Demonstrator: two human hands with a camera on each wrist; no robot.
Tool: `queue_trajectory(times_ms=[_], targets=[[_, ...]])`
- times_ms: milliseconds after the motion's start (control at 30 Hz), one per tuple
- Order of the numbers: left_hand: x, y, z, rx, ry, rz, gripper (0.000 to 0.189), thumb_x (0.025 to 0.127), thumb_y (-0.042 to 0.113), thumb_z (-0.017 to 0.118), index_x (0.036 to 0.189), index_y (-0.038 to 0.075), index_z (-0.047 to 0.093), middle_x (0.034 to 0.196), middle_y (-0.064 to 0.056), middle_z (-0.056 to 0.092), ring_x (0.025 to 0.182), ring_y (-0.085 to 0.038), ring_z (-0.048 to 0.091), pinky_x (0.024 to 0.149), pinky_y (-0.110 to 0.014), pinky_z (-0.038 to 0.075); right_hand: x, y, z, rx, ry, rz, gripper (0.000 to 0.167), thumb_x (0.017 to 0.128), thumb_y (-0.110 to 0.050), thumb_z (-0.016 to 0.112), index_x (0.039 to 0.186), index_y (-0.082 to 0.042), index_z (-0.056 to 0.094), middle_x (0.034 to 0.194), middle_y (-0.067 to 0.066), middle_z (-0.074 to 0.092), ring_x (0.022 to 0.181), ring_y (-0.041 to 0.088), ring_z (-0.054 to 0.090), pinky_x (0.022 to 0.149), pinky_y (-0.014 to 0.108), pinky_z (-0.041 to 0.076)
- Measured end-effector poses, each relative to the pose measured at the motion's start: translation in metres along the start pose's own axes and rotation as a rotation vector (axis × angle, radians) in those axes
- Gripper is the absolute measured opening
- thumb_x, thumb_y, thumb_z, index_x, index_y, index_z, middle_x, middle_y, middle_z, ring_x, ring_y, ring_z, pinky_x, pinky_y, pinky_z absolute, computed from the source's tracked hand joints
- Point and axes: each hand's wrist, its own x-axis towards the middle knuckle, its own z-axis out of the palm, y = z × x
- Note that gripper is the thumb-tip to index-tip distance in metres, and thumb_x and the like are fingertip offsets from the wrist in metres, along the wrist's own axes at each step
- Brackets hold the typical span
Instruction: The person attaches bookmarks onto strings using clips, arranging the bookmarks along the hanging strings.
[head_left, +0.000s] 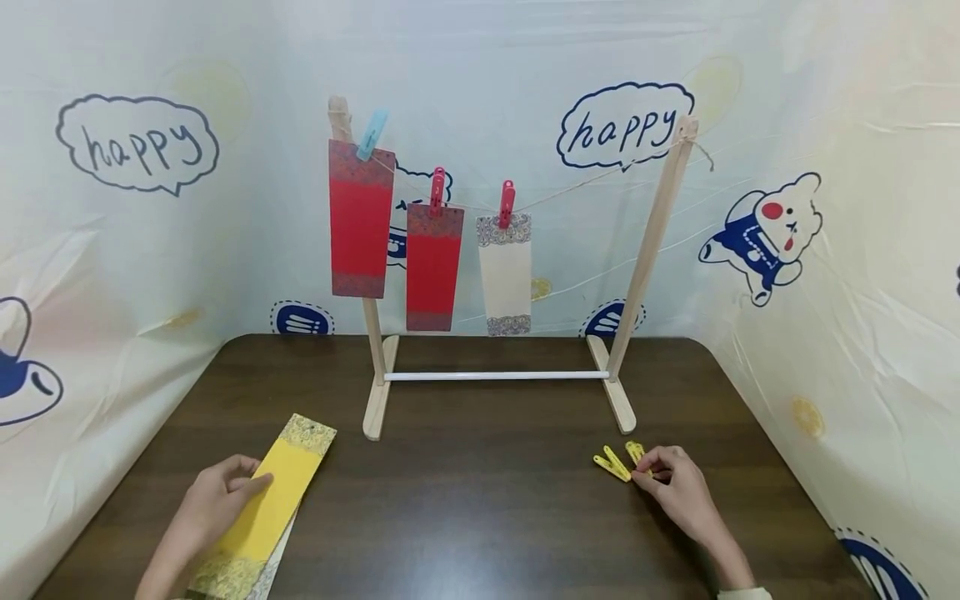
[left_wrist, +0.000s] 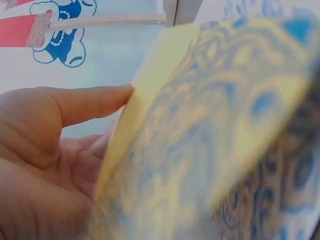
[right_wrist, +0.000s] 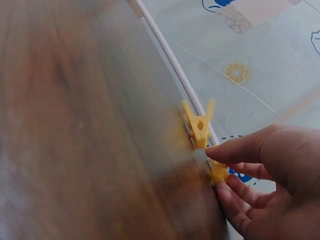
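My left hand (head_left: pixel 213 500) pinches the left edge of a yellow card (head_left: pixel 281 492) with patterned ends. A white patterned card (head_left: pixel 275 560) shows from under its lower right side. In the left wrist view the thumb (left_wrist: pixel 100 102) lies at the edge of the yellow card. At the right, my right hand (head_left: pixel 681 493) holds a yellow clothespin (head_left: pixel 634 451) between thumb and fingers, which partly hide it. A second yellow clothespin (head_left: pixel 612 463) lies on the table just left of the fingertips; in the right wrist view this clothespin (right_wrist: pixel 200 126) is close to the index finger.
A wooden stand (head_left: pixel 652 258) with a white crossbar (head_left: pixel 495 376) holds a string across the back. From it hang a large red card (head_left: pixel 360 225) on a blue clothespin (head_left: pixel 372 135), a smaller red card (head_left: pixel 433 271) and a white card (head_left: pixel 506 271) on red clothespins (head_left: pixel 507 204).
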Motion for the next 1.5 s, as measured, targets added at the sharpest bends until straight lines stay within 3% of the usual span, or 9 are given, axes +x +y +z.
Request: queue_trajectory(times_ms=[200,367,567,800,900,1033,1167,1267,1500], targets=[[0.003,0.006,-0.002,-0.222,-0.008,-0.068,0.077,0.098,0.053,0.055,0.145,-0.006,0.038,0.136,-0.033,0.053,0.132,-0.055,0.038,0.097,-0.067,0.038,0.007,0.003,-0.003,-0.013,0.008,0.023,0.021,0.079,-0.001,0.081,0.082,-0.009,0.062,0.08,0.0,0.059,0.068,0.005,0.054,0.061,0.021,0.046],[0.004,0.009,-0.002,-0.416,0.05,-0.08,0.077,0.095,0.053,0.06,0.144,-0.002,0.038,0.137,-0.025,0.054,0.14,-0.047,0.028,0.105,-0.07,0.025,0.011,0.003,-0.005,-0.005,0.0,0.03,0.029,0.083,0.002,0.076,0.107,-0.004,0.061,0.081,0.003,0.058,0.072,0.009,0.055,0.064,0.022,0.048],[0.001,0.016,0.003,-0.466,0.063,-0.054,0.052,0.096,0.051,0.06,0.126,0.009,0.053,0.097,0.001,0.077,0.107,-0.012,0.047,0.085,-0.032,0.04,0.014,0.001,-0.002,-0.04,-0.061,-0.008,0.029,0.086,-0.002,0.075,0.114,-0.007,0.068,0.08,0.001,0.053,0.07,0.009,0.05,0.061,0.023,0.044],[-0.005,0.031,0.014,-0.617,0.039,0.029,0.037,0.098,0.033,0.064,0.12,0.004,0.056,0.08,-0.009,0.074,0.069,-0.018,0.064,0.068,-0.03,0.052,0.013,-0.004,-0.005,-0.119,-0.061,-0.02,0.018,0.081,-0.003,0.079,0.092,-0.011,0.068,0.077,0.001,0.049,0.072,0.013,0.045,0.06,0.025,0.037],[-0.007,0.041,0.02,-0.591,0.049,0.057,0.035,0.099,0.031,0.064,0.119,0.003,0.056,0.076,-0.006,0.072,0.073,-0.012,0.059,0.07,-0.025,0.05,0.014,-0.006,-0.009,-0.151,-0.053,-0.035,0.02,0.079,-0.003,0.082,0.088,-0.011,0.065,0.08,0.006,0.05,0.078,0.019,0.044,0.064,0.029,0.035],[-0.011,0.062,0.033,-0.489,0.055,0.106,0.039,0.099,0.031,0.063,0.122,0.0,0.057,0.083,-0.005,0.074,0.089,-0.008,0.05,0.08,-0.019,0.042,0.019,-0.007,-0.013,-0.183,-0.062,-0.057,0.031,0.081,-0.007,0.081,0.107,-0.008,0.066,0.101,0.019,0.053,0.092,0.031,0.049,0.072,0.041,0.04],[-0.015,0.084,0.048,-0.476,0.03,0.163,0.036,0.098,0.028,0.065,0.117,-0.002,0.058,0.065,-0.001,0.058,0.073,-0.009,0.047,0.065,-0.024,0.042,0.024,-0.007,-0.018,-0.231,-0.142,-0.066,0.035,0.085,-0.01,0.078,0.118,-0.006,0.068,0.104,0.019,0.056,0.086,0.028,0.054,0.068,0.04,0.044],[-0.018,0.098,0.056,-0.511,0.006,0.203,0.03,0.097,0.024,0.067,0.11,-0.001,0.058,0.059,0.0,0.039,0.055,-0.01,0.045,0.05,-0.029,0.042,0.025,-0.007,-0.022,-0.235,-0.202,-0.06,0.022,0.084,-0.006,0.077,0.106,-0.006,0.072,0.095,0.011,0.059,0.075,0.019,0.051,0.062,0.033,0.042],[-0.016,0.127,0.062,-0.489,-0.008,0.296,0.023,0.095,0.022,0.068,0.106,0.003,0.06,0.061,0.0,0.045,0.052,-0.008,0.046,0.046,-0.028,0.044,0.017,-0.003,-0.03,-0.228,-0.172,-0.036,0.016,0.078,0.0,0.077,0.087,-0.011,0.068,0.087,0.005,0.061,0.073,0.017,0.052,0.062,0.032,0.043]])
